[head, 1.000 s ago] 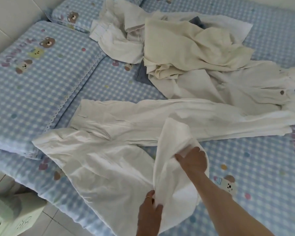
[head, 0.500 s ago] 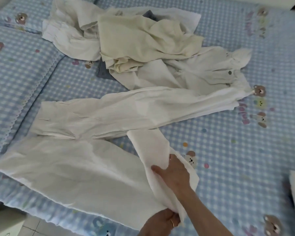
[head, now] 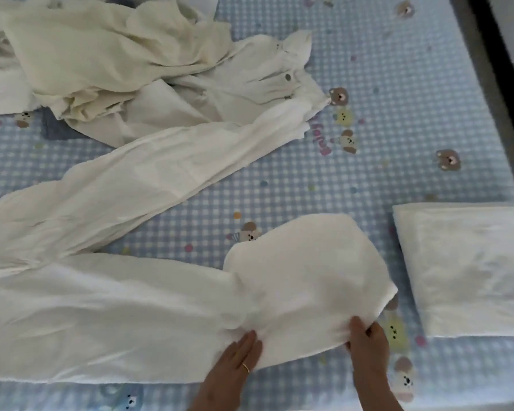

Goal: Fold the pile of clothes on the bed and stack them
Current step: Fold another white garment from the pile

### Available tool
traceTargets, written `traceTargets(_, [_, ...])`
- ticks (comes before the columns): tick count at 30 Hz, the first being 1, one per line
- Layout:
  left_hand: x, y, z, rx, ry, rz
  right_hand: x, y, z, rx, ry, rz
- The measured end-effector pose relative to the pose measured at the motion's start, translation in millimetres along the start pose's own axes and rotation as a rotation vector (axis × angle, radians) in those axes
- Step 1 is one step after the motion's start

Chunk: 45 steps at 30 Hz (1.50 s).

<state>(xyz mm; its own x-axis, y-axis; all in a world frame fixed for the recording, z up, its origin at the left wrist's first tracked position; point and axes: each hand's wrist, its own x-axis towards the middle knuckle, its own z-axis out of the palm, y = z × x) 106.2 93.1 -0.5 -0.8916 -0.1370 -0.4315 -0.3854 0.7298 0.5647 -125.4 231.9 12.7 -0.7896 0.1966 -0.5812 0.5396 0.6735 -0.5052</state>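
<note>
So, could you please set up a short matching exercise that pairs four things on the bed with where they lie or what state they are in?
Things:
1. white trousers
2. cream garment
3. folded white piece
4. left hand

Places or states:
A. neatly folded at the right edge
B. crumpled on the pile at the far left
C. pressed flat on cloth, wearing a ring
D. spread out, one leg end turned back

Pairs: 1-D, 2-B, 3-A, 4-C

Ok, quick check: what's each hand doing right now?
Left hand: open, fingers flat, pressing on the white garment.
Right hand: closed, pinching the same garment's folded-over end.
</note>
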Motion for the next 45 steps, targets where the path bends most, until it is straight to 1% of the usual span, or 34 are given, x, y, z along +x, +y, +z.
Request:
traceTargets(1, [7.1,-2.1,7.0,0.114,0.021,0.012,4.4,17.6,-8.6,0.036,-0.016,0.102])
traceTargets(3, [13.1,4.0,10.6,0.216,-0.043,-0.014,12.1,45.0,-21.5,0.035,-0.017,0.234])
traceTargets(4, [17.9,5.9,13.3,0.236,-0.082,-0.021,16.5,52.9,-27.2,0.005,0.002,0.245])
traceTargets(5, [23.9,7.3,11.4,0.215,-0.063,-0.010,21.4,56.6,-32.6,-0.008,0.045,0.239])
traceTargets(6, [33.9,5.6,6.5,0.192,0.062,0.033,26.6,55.3,-36.7,-0.005,0.096,0.213])
traceTargets(7, [46.4,5.3,-0.8,0.174,0.245,0.033,33.1,52.4,-39.2,-0.017,0.127,0.149])
traceTargets(8, [62.4,5.7,-10.3,0.161,0.366,0.013,40.6,48.3,-42.7,-0.055,0.129,0.049])
traceTargets(10, [106.4,5.2,-36.0,0.137,0.495,-0.110,53.3,35.8,-45.0,-0.151,0.014,-0.175])
traceTargets(11, [131.5,3.2,-48.7,0.148,0.499,-0.198,58.1,29.2,-43.5,-0.164,-0.066,-0.256])
traceTargets(12, [154.3,1.9,-61.4,0.143,0.458,-0.302,61.9,23.7,-41.4,-0.176,-0.137,-0.305])
traceTargets(14, [198.0,-0.6,-78.8,0.054,0.264,-0.480,69.5,16.4,-38.4,-0.232,-0.215,-0.362])
traceTargets(16, [231.3,-3.1,-87.9,-0.081,0.072,-0.536,73.6,13.8,-41.5,-0.248,-0.176,-0.450])
traceTargets(17, [242.9,-1.1,-91.9,-0.115,-0.009,-0.516,74.4,13.4,-46.1,-0.230,-0.119,-0.497])
traceTargets(18, [255.3,3.2,-96.1,-0.117,-0.035,-0.462,75.0,14.2,-53.0,-0.202,-0.063,-0.525])
traceTargets(19, [267.7,9.5,-101.1,-0.132,-0.004,-0.410,74.5,16.1,-60.9,-0.168,-0.021,-0.545])
traceTargets(22, [301.5,31.2,-118.2,-0.274,0.266,-0.267,72.2,28.6,-78.8,-0.104,0.018,-0.544])
traceTargets(23, [311.9,35.5,-121.1,-0.312,0.293,-0.235,73.6,33.8,-81.6,-0.114,0.017,-0.530])
traceTargets(24, [320.2,37.9,-121.8,-0.332,0.239,-0.228,75.7,38.8,-82.9,-0.147,0.012,-0.517])
traceTargets(26, [333.7,41.5,-115.0,-0.303,-0.011,-0.269,80.8,48.1,-80.8,-0.247,-0.009,-0.481])
traceTargets(27, [336.8,44.5,-111.2,-0.266,-0.100,-0.288,82.7,51.4,-77.5,-0.280,-0.024,-0.460])
traceTargets(28, [342.2,48.8,-107.0,-0.224,-0.140,-0.285,83.8,54.2,-73.9,-0.297,-0.034,-0.439])
traceTargets(30, [355.7,60.0,-102.0,-0.174,-0.116,-0.261,84.7,58.2,-66.8,-0.321,-0.023,-0.424])
traceTargets(32, [367.5,73.9,-101.3,-0.181,-0.118,-0.214,83.2,57.8,-64.5,-0.316,0.011,-0.436])
traceTargets(34, [377.9,84.6,-105.0,-0.285,-0.102,-0.141,80.5,58.0,-69.5,-0.267,0.077,-0.483])
traceTargets(36, [382.8,90.2,-111.6,-0.389,-0.062,-0.064,74.9,57.9,-76.4,-0.218,0.181,-0.587])
traceTargets(37, [382.9,92.0,-116.0,-0.408,-0.100,-0.038,71.3,57.9,-78.3,-0.203,0.206,-0.633])
traceTargets(39, [383.1,96.8,-121.4,-0.356,-0.306,0.002,67.4,59.1,-81.3,-0.203,0.200,-0.684])
traceTargets(42, [385.2,110.7,-132.6,-0.140,-0.665,0.081,68.6,60.7,-81.2,-0.239,0.203,-0.665])
traceTargets(45, [389.9,132.9,-140.5,0.111,-0.881,0.193,70.0,62.3,-81.1,-0.239,0.188,-0.609])
